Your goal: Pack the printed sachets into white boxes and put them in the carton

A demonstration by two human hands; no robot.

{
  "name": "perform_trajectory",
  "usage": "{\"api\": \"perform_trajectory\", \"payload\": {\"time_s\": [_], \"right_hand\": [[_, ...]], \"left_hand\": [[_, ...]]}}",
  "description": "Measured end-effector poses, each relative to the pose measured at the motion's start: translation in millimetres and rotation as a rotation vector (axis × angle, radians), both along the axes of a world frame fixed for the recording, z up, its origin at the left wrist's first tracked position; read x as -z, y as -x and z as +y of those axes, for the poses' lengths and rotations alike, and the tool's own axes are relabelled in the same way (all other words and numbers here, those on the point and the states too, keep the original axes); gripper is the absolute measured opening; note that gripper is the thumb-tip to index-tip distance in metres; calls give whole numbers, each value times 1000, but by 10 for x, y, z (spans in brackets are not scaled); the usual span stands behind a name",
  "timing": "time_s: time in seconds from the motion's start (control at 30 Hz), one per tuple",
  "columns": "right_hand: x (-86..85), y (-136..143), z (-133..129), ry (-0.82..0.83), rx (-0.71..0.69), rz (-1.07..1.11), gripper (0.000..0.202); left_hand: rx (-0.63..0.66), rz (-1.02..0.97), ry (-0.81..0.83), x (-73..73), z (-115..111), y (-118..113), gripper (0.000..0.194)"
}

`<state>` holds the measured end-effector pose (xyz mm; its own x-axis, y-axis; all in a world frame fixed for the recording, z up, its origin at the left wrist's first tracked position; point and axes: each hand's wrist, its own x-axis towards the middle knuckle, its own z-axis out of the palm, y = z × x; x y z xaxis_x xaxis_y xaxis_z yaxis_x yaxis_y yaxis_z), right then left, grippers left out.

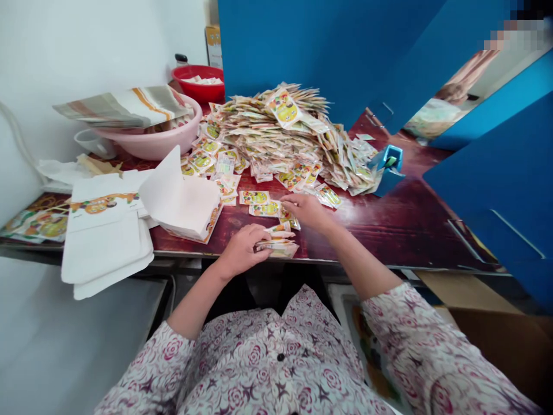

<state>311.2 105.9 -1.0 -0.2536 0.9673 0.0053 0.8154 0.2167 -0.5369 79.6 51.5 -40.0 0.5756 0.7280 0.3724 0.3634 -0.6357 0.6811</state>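
Observation:
My left hand [244,249] curls its fingers round one end of a small row of printed sachets [280,246] at the table's front edge. Just beyond it, my right hand [307,212] reaches in from the right, fingers pinched together at the right end of a flat yellow-and-white sachet [264,209]. Another sachet [254,197] lies right behind that one. Under the right fingers a further sachet [292,221] is partly covered. A large heap of the same sachets [276,135] rises behind both hands.
Left of my hands stands an open white carton [190,202], with flattened cartons [103,230] overhanging the edge. Behind are a pink basin [159,144] under a striped cloth [129,106], and a red basin [211,89]. A blue tape dispenser [389,170] and blue partitions border the right.

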Motion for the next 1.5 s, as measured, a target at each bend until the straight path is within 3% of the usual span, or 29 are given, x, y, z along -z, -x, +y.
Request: {"api": "perform_trajectory", "payload": {"time_s": [0.07,0.13,0.23,0.43,0.6,0.67,0.77,0.83,1.0,1.07,1.23,1.37,1.5], "right_hand": [[46,-2,153,-23,-17,-218,32],[94,9,237,15,-28,-377,43],[148,-15,273,78,41,-399,40],[220,-338,273,24,300,44,24],[153,-589,220,-112,414,215,31],[71,-628,167,-100,344,253,31],[-74,-657,73,52,104,225,25],[-162,-668,30,102,20,166,25],[-296,-597,62,-158,210,234,30],[-316,-499,88,-162,207,280,33],[-274,-278,20,81,64,217,31],[-131,-241,-167,237,1,-31,29],[9,-184,-344,194,-81,-348,19]], "left_hand": [[-13,-8,12,6,-25,-6,23],[-52,-12,54,22,-38,-9,47],[-86,11,106,36,-30,-9,72],[-17,24,87,18,0,-3,35],[-10,-20,62,40,8,-3,26],[-8,-16,76,41,12,-3,29],[-6,28,124,22,14,-3,33],[-17,53,149,9,12,-3,38],[-7,52,121,17,10,-3,42],[9,33,98,25,12,-2,38],[45,21,92,23,8,4,36],[42,22,101,27,14,7,38],[46,48,100,24,25,13,41]]}}
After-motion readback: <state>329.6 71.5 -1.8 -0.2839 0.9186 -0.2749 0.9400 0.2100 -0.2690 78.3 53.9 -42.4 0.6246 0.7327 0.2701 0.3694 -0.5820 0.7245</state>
